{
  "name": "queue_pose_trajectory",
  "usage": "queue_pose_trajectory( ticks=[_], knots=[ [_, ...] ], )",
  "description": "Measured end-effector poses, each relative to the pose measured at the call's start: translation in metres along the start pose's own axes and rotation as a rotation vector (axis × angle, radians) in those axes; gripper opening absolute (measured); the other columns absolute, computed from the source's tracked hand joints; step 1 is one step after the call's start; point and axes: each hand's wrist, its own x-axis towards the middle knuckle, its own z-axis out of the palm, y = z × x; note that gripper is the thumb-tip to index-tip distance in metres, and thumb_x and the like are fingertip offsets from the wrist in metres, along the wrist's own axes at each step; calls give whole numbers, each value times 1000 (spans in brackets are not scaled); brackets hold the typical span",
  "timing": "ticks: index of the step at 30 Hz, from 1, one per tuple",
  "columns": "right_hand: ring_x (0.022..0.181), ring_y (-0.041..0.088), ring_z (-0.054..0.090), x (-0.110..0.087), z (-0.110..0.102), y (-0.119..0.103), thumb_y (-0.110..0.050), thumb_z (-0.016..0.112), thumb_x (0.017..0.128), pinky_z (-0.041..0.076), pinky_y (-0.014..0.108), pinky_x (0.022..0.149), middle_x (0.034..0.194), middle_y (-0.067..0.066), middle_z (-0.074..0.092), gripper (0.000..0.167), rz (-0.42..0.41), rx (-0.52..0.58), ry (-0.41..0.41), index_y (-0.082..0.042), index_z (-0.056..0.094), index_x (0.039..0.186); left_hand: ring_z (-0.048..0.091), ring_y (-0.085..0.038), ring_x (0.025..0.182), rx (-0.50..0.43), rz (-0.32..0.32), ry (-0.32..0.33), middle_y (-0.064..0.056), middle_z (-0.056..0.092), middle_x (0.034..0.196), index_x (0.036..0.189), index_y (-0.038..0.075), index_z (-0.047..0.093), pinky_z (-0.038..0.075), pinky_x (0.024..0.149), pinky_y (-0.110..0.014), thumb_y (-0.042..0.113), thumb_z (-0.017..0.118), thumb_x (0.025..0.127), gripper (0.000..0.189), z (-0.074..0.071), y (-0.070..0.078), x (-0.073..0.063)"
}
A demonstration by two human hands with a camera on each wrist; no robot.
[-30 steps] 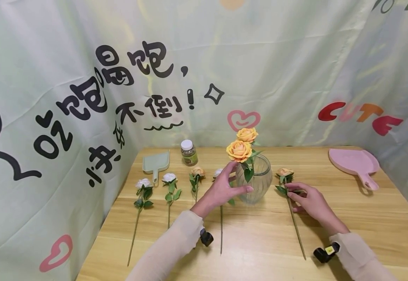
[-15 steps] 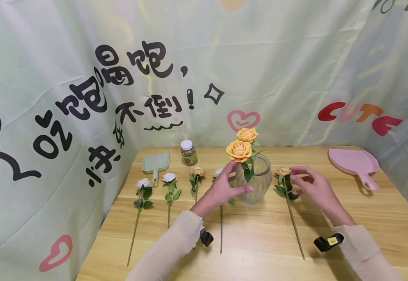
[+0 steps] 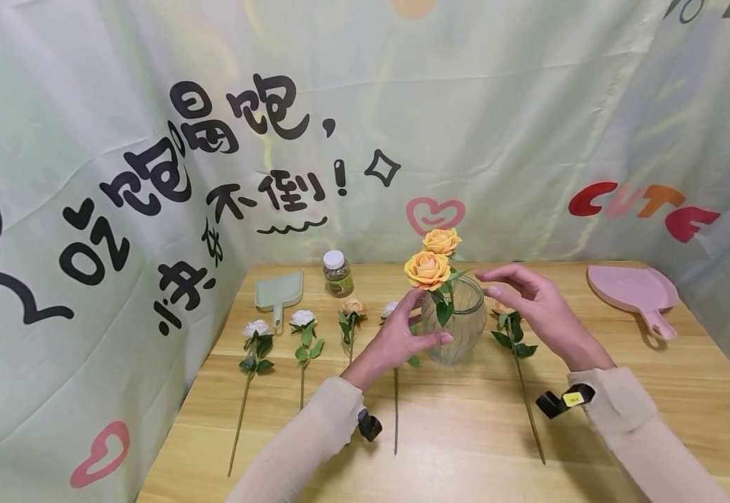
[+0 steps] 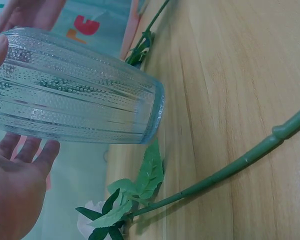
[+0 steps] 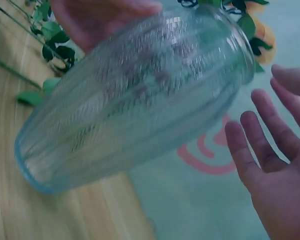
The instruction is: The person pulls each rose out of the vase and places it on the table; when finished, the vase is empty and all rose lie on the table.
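In the head view a clear ribbed glass vase (image 3: 462,328) stands upright on the wooden table, with two yellow-orange roses (image 3: 427,271) showing above its rim. My left hand (image 3: 396,339) holds the vase from its left side, thumb in front and fingers around behind. Beside the vase's right rim is my right hand (image 3: 537,307), raised, its fingers spread and holding nothing in the right wrist view (image 5: 275,150). Below that hand a peach rose (image 3: 512,339) lies on the table, its bloom partly hidden by the hand.
Several roses lie to the left, white ones (image 3: 256,328) and a peach one (image 3: 353,307). Behind them are a grey-green dustpan (image 3: 279,290) and a white-capped jar (image 3: 338,274). A pink dustpan (image 3: 631,286) lies far right. Printed cloth (image 3: 503,140) hangs behind the table.
My right hand has moved from the right-hand peach rose's stem up and left toward the vase's rim. That rose stays on the table. My left hand has stayed on the vase.
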Motion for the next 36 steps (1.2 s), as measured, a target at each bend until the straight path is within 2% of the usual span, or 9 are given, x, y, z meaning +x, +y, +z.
queue_pose_trajectory(
  ticks=[4,7,13,15,17,20,24,31,36],
  knots=[
    [143,6,54,7,8,-5,-12,60,113,50,14,106,157,0,59,21,-42,0,-84,0,69,127,43,-19,156,1,9,-6,6,42,170,167,41,36,44,128,-48,48,88,92,91,0,-1,0],
    [151,17,49,12,12,-8,-13,60,113,53,20,105,166,3,50,23,-34,-19,-141,-5,74,129,42,-18,156,7,16,-9,9,41,170,166,45,35,44,128,-48,45,88,92,90,0,-1,0],
    [161,37,34,21,18,-13,-30,59,114,47,55,119,176,4,37,31,56,-142,-221,-20,73,140,41,-15,157,11,25,-14,17,39,170,163,52,35,43,128,-48,44,87,93,88,0,0,0],
    [157,40,39,25,20,-15,-32,59,114,45,61,117,171,9,43,33,66,-173,-236,-19,71,142,42,-15,156,14,32,-14,16,39,170,164,51,35,44,128,-48,44,87,94,88,1,0,0],
    [151,38,45,28,21,-16,-30,58,115,49,56,114,164,12,50,35,62,-189,-242,-16,70,144,43,-14,155,17,35,-11,16,41,169,164,51,35,45,127,-47,44,87,94,87,1,1,0],
    [137,28,56,32,23,-17,-27,57,115,52,33,107,152,13,60,35,48,-187,-225,-10,69,143,44,-13,154,21,33,-6,15,42,168,164,49,37,46,126,-45,42,87,93,87,2,0,1],
    [126,10,64,33,24,-20,-21,58,115,53,15,100,146,14,63,33,-5,-151,-138,-4,69,141,45,-12,153,25,27,0,14,43,167,164,48,36,46,126,-42,40,88,93,88,2,0,1],
    [131,2,64,35,22,-32,-14,58,114,54,13,104,146,-4,69,32,-134,-82,11,-6,70,142,46,-12,152,24,17,1,13,47,164,165,42,37,45,127,-42,45,87,93,88,1,-1,0],
    [115,5,73,38,18,-41,-12,59,113,59,16,100,144,-12,68,33,-184,-56,82,-3,68,144,45,-13,153,28,10,6,12,46,165,166,42,36,46,127,-41,46,87,92,89,1,-1,0]
  ],
)
